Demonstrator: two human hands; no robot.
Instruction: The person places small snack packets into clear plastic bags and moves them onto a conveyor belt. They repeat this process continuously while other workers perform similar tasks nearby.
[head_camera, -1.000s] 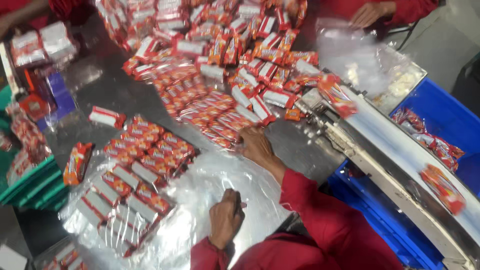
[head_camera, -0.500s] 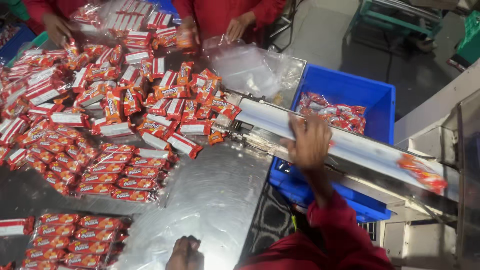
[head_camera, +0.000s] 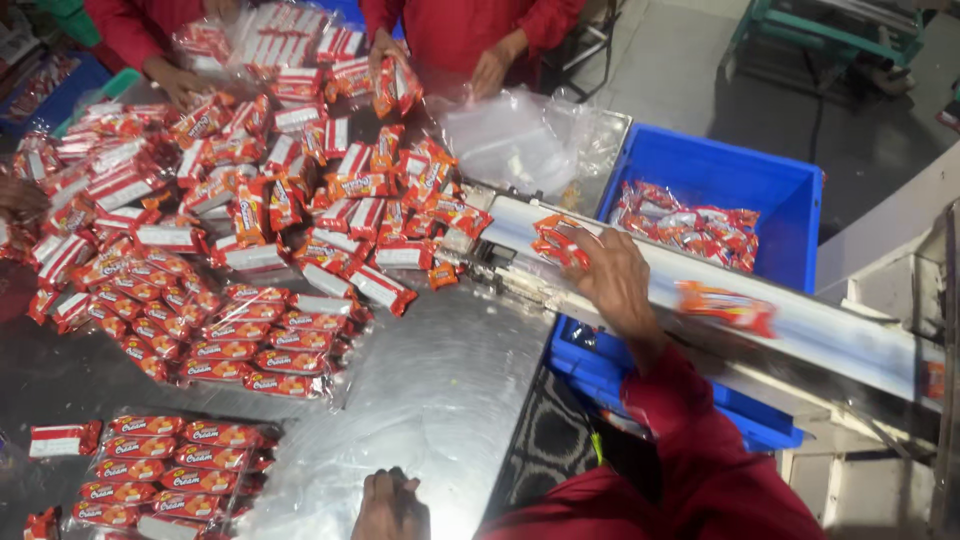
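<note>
We are picking packets off the white conveyor (head_camera: 800, 330): our right hand (head_camera: 612, 278) closes its fingers on an orange biscuit packet (head_camera: 556, 240) at the conveyor's left end, while our left hand (head_camera: 390, 505) rests loosely curled and empty on the steel surface (head_camera: 430, 390) below the conveyor, so lifting the packet clear likely comes next

Two red packets (head_camera: 560, 240) on the white conveyor belt (head_camera: 830, 335). One blue crate (head_camera: 700, 175) behind that belt. Dozens of packets left of it, uncountable.

Packets (head_camera: 250, 240) heaped on table (head_camera: 440, 400), conveyor (head_camera: 830, 335) right, bin (head_camera: 700, 170) behind.
</note>
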